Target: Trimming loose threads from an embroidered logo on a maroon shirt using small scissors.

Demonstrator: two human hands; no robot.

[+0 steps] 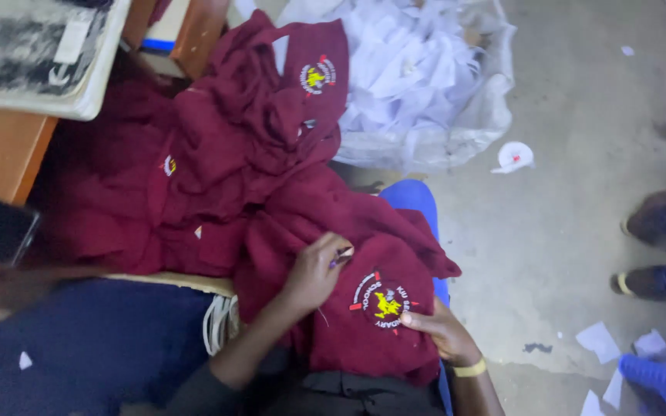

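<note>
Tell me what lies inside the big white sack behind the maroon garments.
The big white woven sack is heaped with white paper or cloth scraps, filling it to the rim. Whatever lies under that top layer is covered, and maroon garments hide its left edge.

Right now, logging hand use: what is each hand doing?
Left hand: closed in a grip on a small tool over the maroon garment.
Right hand: open, pressing garment flat.
</note>
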